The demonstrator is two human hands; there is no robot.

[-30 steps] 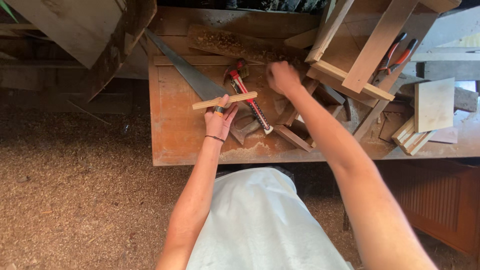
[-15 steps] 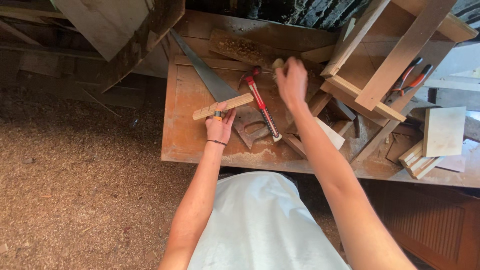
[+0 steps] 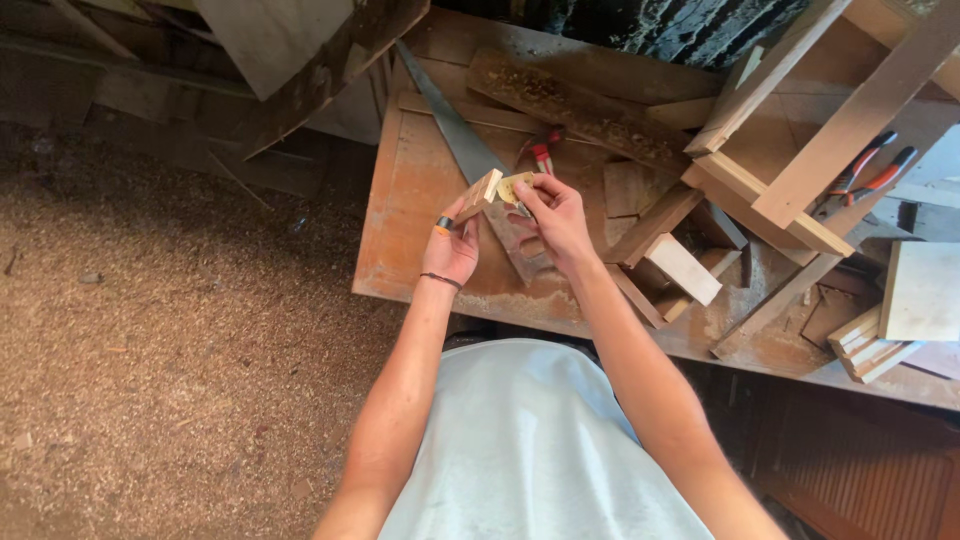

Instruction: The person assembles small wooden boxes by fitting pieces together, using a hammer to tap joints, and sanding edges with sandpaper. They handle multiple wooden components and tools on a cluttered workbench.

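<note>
My left hand [image 3: 455, 248] grips a short light wooden strip [image 3: 479, 195], held tilted above the workbench [image 3: 410, 215]; a ring shows on one finger. My right hand [image 3: 558, 218] pinches a small tan, flat piece [image 3: 514, 186] against the strip's upper end. I cannot tell what the piece is. Both hands hover over a grey hand saw blade [image 3: 452, 135] lying diagonally on the bench. A red-handled tool [image 3: 543, 156] lies just beyond my right hand.
A wooden frame of slats [image 3: 790, 170] stands on the right of the bench, with red-handled pliers [image 3: 868, 172] behind it. Offcut blocks [image 3: 682, 268] and boards [image 3: 920, 290] lie around. Sawdust covers the floor [image 3: 170, 350] on the left. Planks [image 3: 290, 40] lean at top left.
My right hand drew back from the far side of the bench and now holds a small tan piece at the strip. My left hand lifted and turned the strip.
</note>
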